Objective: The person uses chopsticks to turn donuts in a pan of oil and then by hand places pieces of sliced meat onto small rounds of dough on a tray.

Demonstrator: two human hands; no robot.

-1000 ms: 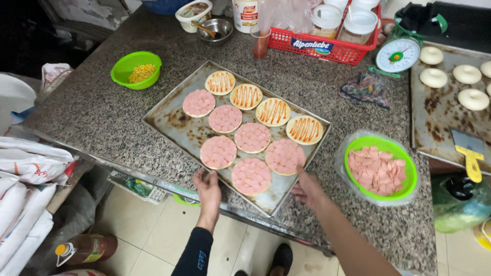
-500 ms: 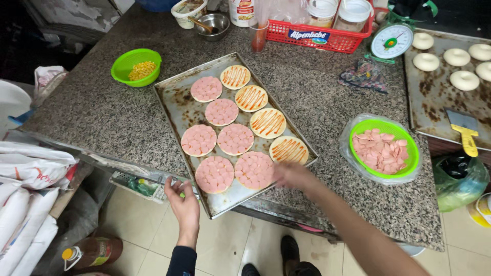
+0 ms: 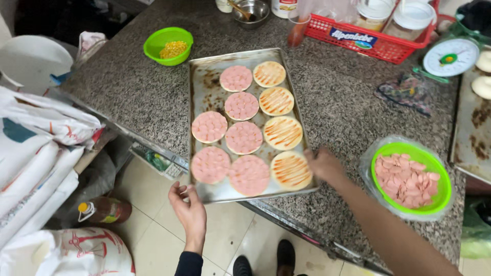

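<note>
Head view: baking tray (image 3: 204, 92) now lies lengthwise across the counter (image 3: 337, 107), turned from its slanted set a second ago, its near end overhanging the edge. Left hand (image 3: 188, 210), fingers loosely curled, touches the near rim; right hand (image 3: 323, 164), half open and holding nothing, rests beside the right rim. Count: six rounds covered with pink sausage slices, four sauce-striped rounds. Bowl of sausage slices (image 3: 409, 176) stands right; bowl of corn (image 3: 168, 45) far left.

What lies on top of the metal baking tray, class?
The tray holds ten dough rounds: six covered with pink sausage slices, four showing only orange sauce stripes. The dough under the slices is hidden. Both hands are at the tray's near corners.
</note>
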